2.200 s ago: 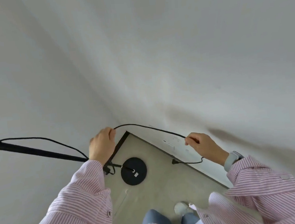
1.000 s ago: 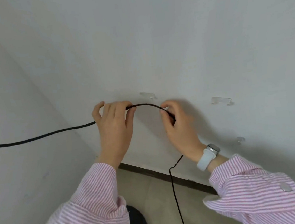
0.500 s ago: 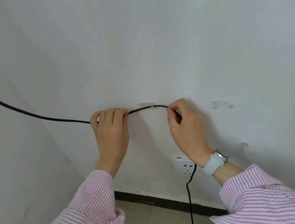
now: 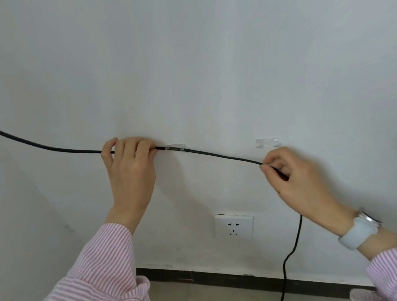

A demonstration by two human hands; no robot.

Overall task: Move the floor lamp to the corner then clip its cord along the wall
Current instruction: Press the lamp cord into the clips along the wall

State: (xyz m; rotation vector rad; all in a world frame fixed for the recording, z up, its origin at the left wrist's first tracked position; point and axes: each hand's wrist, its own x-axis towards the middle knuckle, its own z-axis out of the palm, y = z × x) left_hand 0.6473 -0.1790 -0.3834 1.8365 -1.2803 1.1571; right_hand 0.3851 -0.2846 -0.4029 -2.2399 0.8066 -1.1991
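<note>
Head view: my left hand [image 4: 130, 168] pins black cord [image 4: 217, 155] beside first clip [image 4: 175, 147]; right hand [image 4: 292, 176] pinches it below second clip [image 4: 266, 142]. Risk: overtension could peel either clip.

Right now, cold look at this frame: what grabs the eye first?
The black cord stretched taut across the white wall, pinched by the left hand at centre and the right hand further right. It runs through a clear clip just right of the left hand's fingers; a second clear clip above the right hand is empty. Below, a white socket with nothing plugged in, the cord's tail hanging beside it.
</note>
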